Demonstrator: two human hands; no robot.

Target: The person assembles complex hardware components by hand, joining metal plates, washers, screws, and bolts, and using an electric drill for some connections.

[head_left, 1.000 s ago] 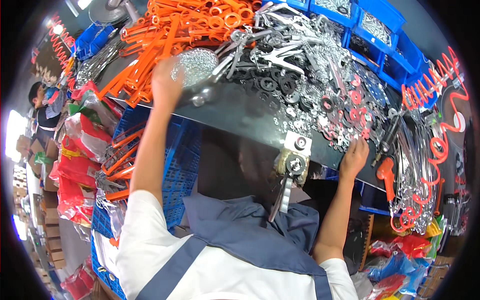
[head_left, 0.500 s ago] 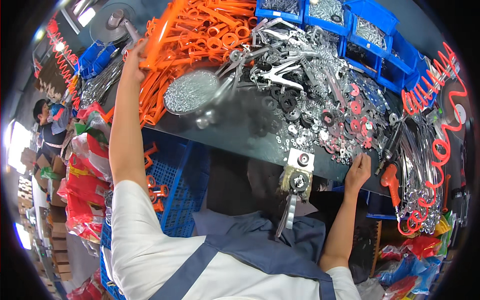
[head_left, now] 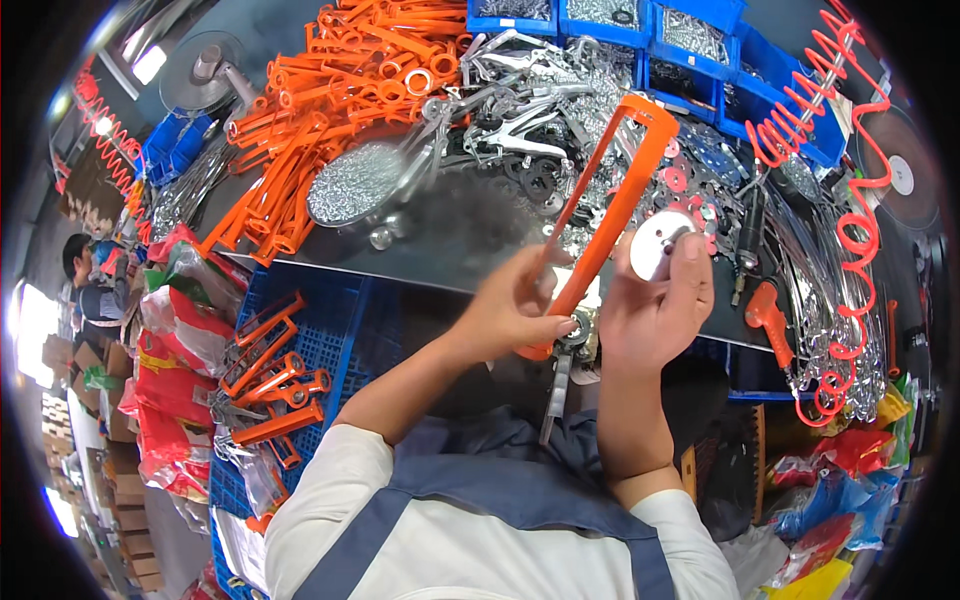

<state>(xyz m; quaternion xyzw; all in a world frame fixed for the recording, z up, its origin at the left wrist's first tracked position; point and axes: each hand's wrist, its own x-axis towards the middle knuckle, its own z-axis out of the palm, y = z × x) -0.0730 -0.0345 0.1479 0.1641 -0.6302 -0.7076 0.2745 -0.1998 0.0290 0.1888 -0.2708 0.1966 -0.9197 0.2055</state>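
My left hand (head_left: 505, 312) is closed around the lower end of a long orange metal frame (head_left: 607, 222), tilted with its far end up and to the right over the bench. Close beside it, my right hand (head_left: 648, 322) pinches a shiny round metal disc (head_left: 652, 250) with small holes. Below the frame, at the bench's front edge, a small fixture with a metal lever (head_left: 558, 388) is mostly hidden by my hands. Just beyond the hands lies a spread of small parts, among them red washers (head_left: 675, 180) and black rings (head_left: 535, 178).
A heap of orange frames (head_left: 345, 75) fills the bench's far left, by a dish of small metal pieces (head_left: 355, 185). Blue bins (head_left: 690, 58) line the back. An orange air tool (head_left: 768, 322) and coiled red hose (head_left: 855, 235) are right. Finished-looking frames lie in a blue crate (head_left: 330, 320).
My left hand has come from the orange heap to the front middle with a frame. My right hand has risen from the bench's right edge toward it, now holding a disc.
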